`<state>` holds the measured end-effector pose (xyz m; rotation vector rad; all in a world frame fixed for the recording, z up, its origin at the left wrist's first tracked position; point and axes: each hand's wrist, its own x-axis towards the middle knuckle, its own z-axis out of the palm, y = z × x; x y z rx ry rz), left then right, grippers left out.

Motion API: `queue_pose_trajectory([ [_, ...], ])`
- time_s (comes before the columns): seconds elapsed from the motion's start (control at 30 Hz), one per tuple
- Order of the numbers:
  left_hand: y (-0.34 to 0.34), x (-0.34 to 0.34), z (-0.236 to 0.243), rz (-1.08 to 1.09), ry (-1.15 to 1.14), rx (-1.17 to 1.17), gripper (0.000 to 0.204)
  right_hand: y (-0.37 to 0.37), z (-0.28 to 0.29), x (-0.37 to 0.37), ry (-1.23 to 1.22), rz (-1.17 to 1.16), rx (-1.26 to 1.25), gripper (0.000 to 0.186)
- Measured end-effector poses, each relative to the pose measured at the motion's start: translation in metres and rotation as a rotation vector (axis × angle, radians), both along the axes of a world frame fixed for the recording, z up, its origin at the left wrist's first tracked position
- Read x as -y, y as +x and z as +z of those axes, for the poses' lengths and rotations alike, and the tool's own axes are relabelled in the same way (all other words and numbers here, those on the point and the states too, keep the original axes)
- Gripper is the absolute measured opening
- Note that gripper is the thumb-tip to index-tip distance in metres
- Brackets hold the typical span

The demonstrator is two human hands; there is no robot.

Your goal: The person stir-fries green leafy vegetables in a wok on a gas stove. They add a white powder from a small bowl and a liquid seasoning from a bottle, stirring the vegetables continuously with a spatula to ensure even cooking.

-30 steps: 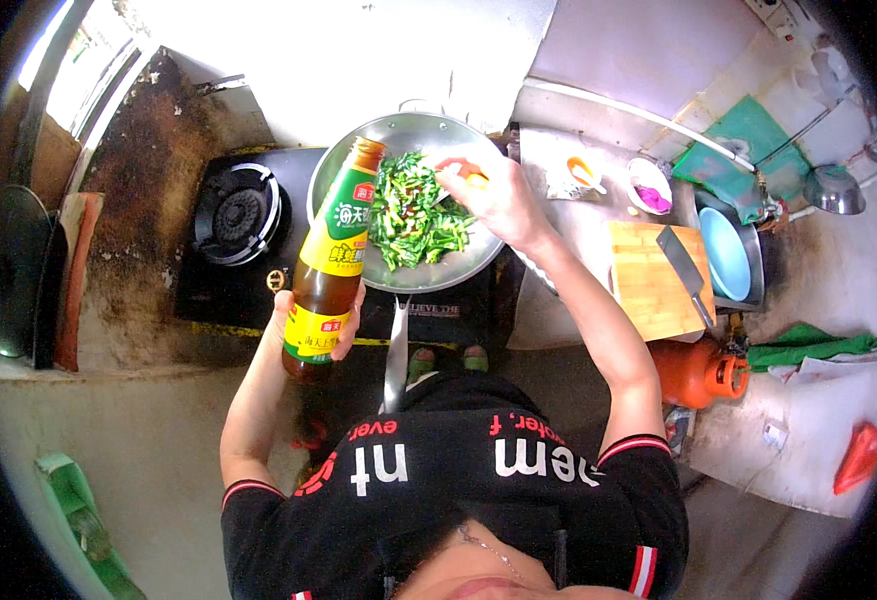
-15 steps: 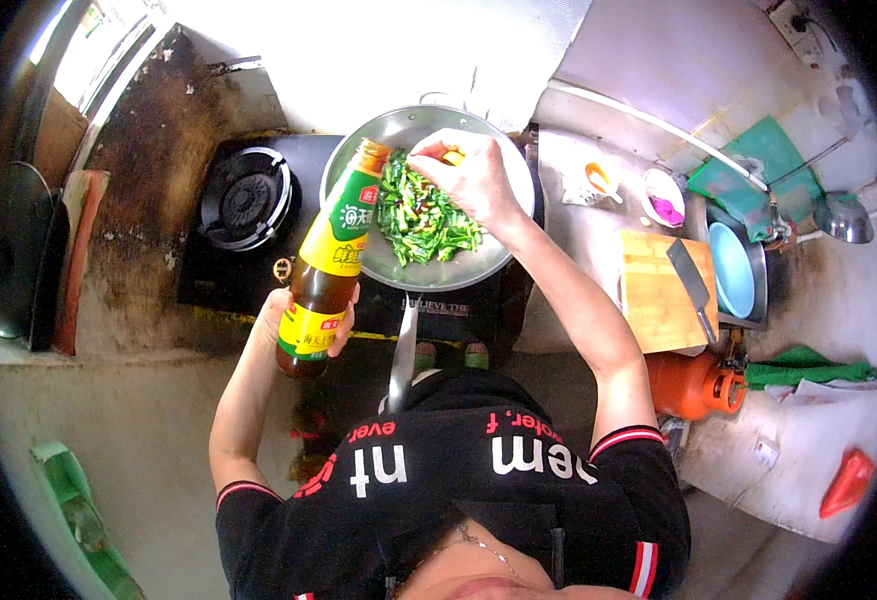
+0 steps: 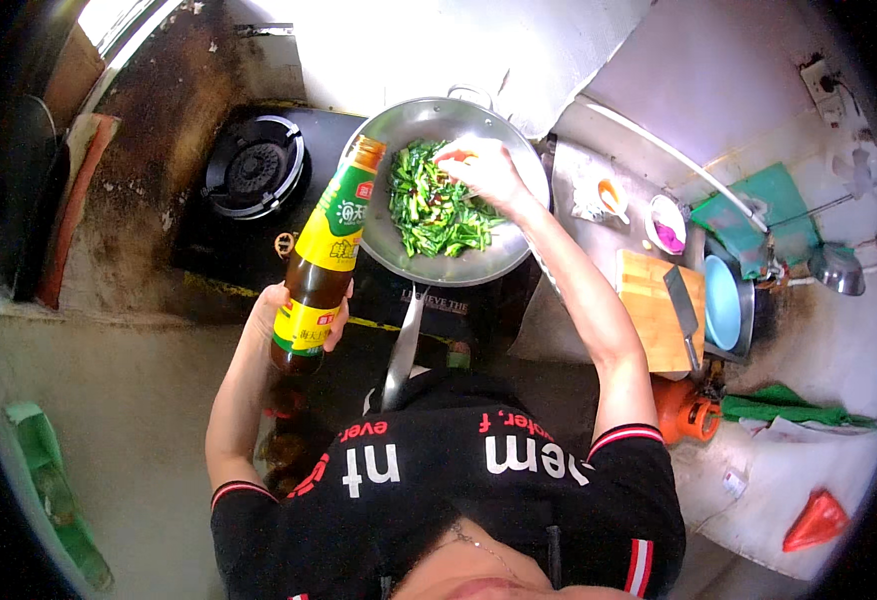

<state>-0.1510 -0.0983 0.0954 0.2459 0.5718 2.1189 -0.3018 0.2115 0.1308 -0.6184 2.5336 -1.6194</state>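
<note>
My left hand is wrapped round the lower part of a sauce bottle, a tall brown glass one with green and yellow labels. The bottle leans, its uncapped neck reaching the left rim of a steel wok. Chopped leafy greens with small dark red bits lie in the wok. Over their upper right part is my right hand, fingers pinched together and pointing left. A small orange-red patch shows at those fingers; what they hold is not clear. The wok's long metal handle points toward my body.
An unused burner sits left of the wok on the black stove. On the right counter are a cutting board, a cleaver, a bowl with a spoon and a blue basin. Below stands an orange gas cylinder.
The view has shifted slightly. My right hand has moved rightward from beside the bottle's mouth, its fingers now over the greens. My left hand still grips the tilted bottle.
</note>
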Motion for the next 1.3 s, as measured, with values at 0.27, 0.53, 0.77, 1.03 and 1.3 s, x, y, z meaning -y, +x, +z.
queue_pose_trajectory([
  [0.27, 0.014, -0.004, 0.001, -0.027, -0.013, 0.040, 0.080, 0.028, 0.051, 0.020, -0.614, 0.147, 0.541, 0.024],
  [0.53, 0.043, -0.017, 0.006, -0.029, -0.014, -0.047, 0.078, 0.051, 0.070, 0.060, -0.527, 0.349, 0.401, 0.050],
  [0.77, 0.103, -0.033, 0.016, 0.084, -0.057, -0.072, 0.073, 0.085, 0.085, 0.067, -0.429, 0.640, 0.178, 0.052],
  [1.03, 0.213, -0.083, 0.028, 0.412, -0.128, -0.035, 0.075, 0.147, 0.078, 0.080, -0.433, 0.967, 0.159, 0.058],
  [1.3, 0.345, -0.112, 0.066, 0.869, -0.584, 0.007, 0.076, 0.232, 0.088, 0.137, -0.140, 1.227, 0.488, 0.053],
])
